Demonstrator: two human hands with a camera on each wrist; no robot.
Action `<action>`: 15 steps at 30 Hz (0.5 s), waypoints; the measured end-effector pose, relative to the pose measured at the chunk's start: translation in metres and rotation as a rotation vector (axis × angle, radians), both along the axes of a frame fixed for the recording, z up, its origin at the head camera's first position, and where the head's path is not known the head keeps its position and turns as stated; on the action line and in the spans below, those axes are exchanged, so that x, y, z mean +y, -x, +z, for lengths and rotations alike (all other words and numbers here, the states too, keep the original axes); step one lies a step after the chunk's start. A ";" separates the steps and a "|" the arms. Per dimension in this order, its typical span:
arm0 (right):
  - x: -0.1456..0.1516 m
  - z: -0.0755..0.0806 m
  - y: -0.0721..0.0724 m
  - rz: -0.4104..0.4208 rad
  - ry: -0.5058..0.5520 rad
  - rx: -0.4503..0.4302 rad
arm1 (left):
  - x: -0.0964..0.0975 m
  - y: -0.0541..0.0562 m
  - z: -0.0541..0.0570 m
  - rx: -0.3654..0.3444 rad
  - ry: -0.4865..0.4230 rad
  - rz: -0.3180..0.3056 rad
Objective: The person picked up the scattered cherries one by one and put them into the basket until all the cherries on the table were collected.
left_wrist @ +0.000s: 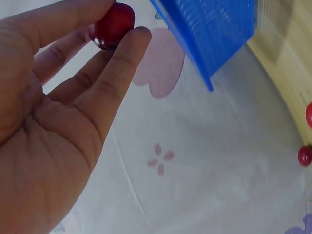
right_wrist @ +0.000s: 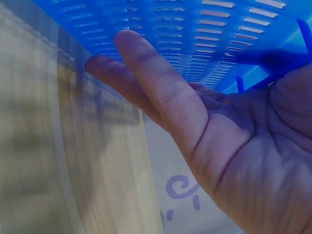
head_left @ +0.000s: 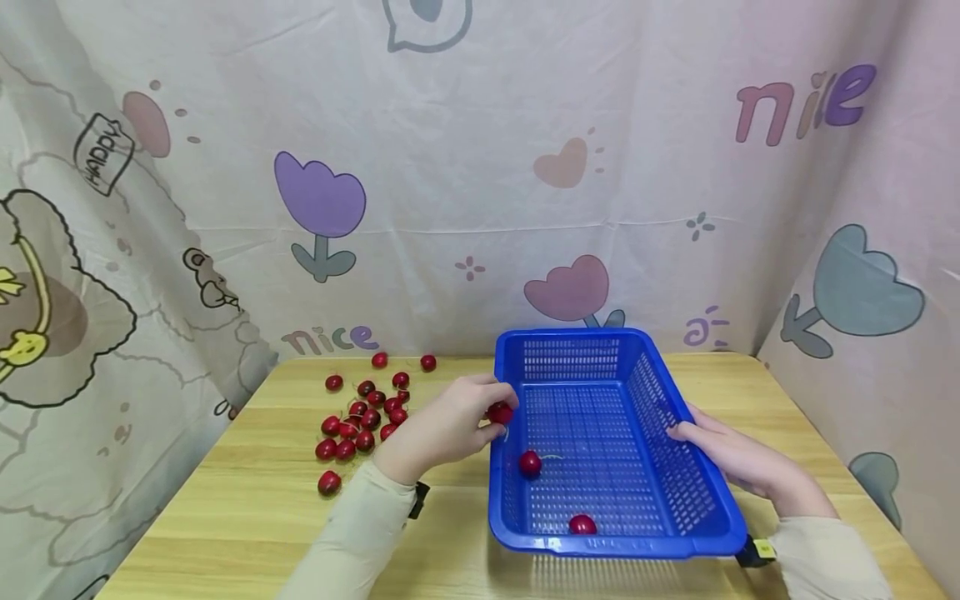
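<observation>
Loose cherries (head_left: 365, 440) are spread across the left of the desk (head_left: 240, 500). One held cherry (head_left: 500, 413) is pinched between thumb and fingers of the left hand (head_left: 457, 423), the nearer hand, at the left rim of the blue basket (head_left: 637, 546); contact with the rim cannot be determined. The basket's long axis is apparently directed away from the person. Two cherries (head_left: 530, 464) are contained inside. The right rim is gripped by the right hand (head_left: 733, 450), thumb inside, fingers outside.

The head view looks forward and down; both close-up wrist views share its blue basket (head_left: 600, 442).
</observation>
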State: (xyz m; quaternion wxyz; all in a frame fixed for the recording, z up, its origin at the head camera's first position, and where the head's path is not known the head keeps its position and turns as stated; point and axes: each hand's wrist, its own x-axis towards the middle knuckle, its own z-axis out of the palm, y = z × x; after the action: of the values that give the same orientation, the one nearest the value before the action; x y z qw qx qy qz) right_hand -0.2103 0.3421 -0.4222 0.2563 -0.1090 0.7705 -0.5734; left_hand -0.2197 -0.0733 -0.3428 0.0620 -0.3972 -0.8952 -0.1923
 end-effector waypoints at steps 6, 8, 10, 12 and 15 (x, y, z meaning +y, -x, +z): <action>-0.001 0.000 0.001 0.003 0.005 0.009 | 0.016 -0.001 -0.007 -0.034 0.063 -0.023; -0.001 0.000 0.001 0.003 0.004 0.011 | 0.021 -0.001 -0.009 -0.035 0.087 -0.030; -0.001 0.000 0.001 0.006 0.005 0.010 | 0.026 -0.002 -0.011 -0.045 0.109 -0.032; -0.001 0.000 0.000 0.009 0.007 0.008 | 0.032 -0.003 -0.013 -0.048 0.128 -0.043; -0.001 0.000 0.000 0.011 0.009 0.007 | 0.039 -0.003 -0.016 -0.047 0.148 -0.062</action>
State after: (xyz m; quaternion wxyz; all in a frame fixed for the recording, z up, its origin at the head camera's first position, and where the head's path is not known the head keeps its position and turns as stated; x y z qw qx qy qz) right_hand -0.2108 0.3415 -0.4226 0.2564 -0.1163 0.7681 -0.5751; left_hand -0.2162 -0.0339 -0.3588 0.0055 -0.4234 -0.8955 -0.1368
